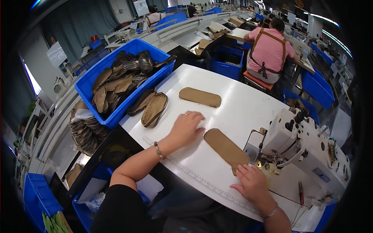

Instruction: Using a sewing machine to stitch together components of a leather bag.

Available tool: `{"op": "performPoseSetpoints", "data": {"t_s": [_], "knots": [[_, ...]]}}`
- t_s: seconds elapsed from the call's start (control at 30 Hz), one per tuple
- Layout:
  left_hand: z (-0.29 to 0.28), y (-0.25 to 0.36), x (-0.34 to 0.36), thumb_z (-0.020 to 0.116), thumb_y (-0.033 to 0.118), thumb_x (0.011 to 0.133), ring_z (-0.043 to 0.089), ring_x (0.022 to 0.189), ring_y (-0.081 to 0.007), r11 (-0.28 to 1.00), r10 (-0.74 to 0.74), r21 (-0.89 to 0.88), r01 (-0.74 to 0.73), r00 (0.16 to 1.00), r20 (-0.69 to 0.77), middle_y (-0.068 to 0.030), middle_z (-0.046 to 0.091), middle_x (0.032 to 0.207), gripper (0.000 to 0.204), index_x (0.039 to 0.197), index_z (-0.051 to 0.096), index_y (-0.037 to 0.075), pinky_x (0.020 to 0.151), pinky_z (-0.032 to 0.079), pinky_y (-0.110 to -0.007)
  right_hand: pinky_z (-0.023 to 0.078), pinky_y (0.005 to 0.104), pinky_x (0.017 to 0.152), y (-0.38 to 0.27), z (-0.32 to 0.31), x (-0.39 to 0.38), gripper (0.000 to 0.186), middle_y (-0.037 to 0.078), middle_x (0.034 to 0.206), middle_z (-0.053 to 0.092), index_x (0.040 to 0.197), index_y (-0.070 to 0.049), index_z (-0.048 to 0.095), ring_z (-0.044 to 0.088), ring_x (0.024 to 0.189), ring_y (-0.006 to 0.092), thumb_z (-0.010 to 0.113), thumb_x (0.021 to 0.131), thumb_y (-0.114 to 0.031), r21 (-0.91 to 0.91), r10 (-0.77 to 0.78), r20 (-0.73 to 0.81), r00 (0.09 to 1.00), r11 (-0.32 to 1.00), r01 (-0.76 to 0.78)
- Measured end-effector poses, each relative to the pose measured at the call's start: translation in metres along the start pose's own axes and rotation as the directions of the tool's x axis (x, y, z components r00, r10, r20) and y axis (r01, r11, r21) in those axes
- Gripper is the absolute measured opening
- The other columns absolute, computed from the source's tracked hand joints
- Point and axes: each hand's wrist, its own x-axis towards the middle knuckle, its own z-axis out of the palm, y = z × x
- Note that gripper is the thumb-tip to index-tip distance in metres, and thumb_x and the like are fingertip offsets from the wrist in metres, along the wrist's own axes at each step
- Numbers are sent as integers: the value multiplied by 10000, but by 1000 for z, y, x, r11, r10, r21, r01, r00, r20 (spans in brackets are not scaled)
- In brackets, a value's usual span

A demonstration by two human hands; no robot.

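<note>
On the white table [175,85] a long brown fabric piece with rounded ends [225,146] lies slantwise toward the sewing machine [299,143]. The fingertips of my right hand [252,181] rest on its near right end, thumb spread to the side. My left hand [185,130], fingers apart and slightly bent, is over the table just left of the piece's far end and holds nothing. Farther back lies a second brown oval piece [200,97]. Left of it, brown and dark striped sewn pieces [154,109] sit beside a blue bin.
The blue bin [116,112] at the table's left corner is heaped with similar dark and brown pieces. Red-handled snips [301,193] lie right of my right hand. A person in a pink top [270,50] sits ahead at another station, near blue bins [227,64].
</note>
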Motion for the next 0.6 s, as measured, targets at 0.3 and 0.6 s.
{"op": "performPoseSetpoints", "data": {"t_s": [0.3, 0.6], "knots": [[-42, -129, -58, 612, 180, 937, 685, 918, -329, 810, -407, 408, 420, 905, -124, -149, 697, 931, 179, 1020, 646, 24, 761, 517, -460, 530, 430, 907, 8, -1, 1, 486, 138, 1133, 712, 1016, -1, 718, 675, 998, 302, 824, 743, -389, 25, 1, -81, 997, 1000, 1], [-92, 44, -61, 561, 220, 1058, 364, 662, -42, 562, -279, -680, 471, 882, 379, 53, 417, 668, 309, 825, 563, 18, 566, 338, -259, 530, 376, 939, -22, -16, 8, 415, 107, 1139, 701, 1163, 6, 666, 657, 1085, 257, 818, 827, -184, 756, 433, -74, 898, 612, -233]]}}
